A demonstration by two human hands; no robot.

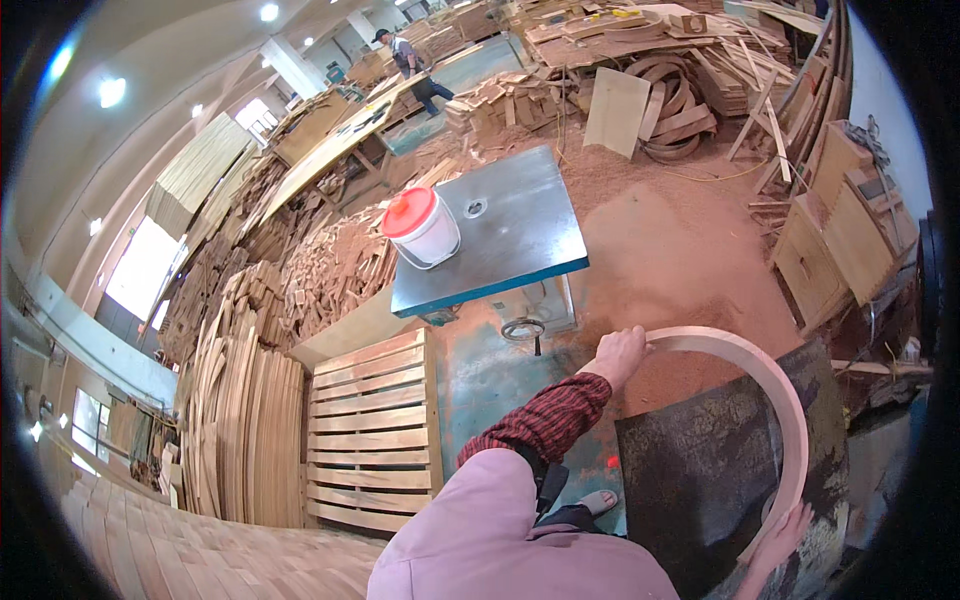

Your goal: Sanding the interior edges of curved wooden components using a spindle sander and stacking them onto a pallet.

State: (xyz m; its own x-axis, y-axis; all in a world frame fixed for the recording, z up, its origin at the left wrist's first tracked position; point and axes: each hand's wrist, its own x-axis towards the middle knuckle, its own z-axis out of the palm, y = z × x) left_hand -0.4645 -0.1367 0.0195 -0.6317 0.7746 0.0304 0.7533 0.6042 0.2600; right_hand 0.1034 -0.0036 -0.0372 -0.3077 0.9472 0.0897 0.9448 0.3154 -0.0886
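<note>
A wide curved strip of pale wood, bent to roughly half a ring, is held up on my right side. My left hand is closed round its upper end, the arm in a red and black plaid cuff reaching across. Lower down, my right hand lies against the outer side near the other end, its fingers along the wood and its grip partly hidden. Beneath the arc spreads a dark, worn sheet. Ahead stands a metal machine table with a round opening and a handwheel.
A white bucket with a red lid stands on the machine table. To the left are a slatted wooden pallet and stacked boards. Curved offcuts lie beyond the sawdust. Another person walks at the back.
</note>
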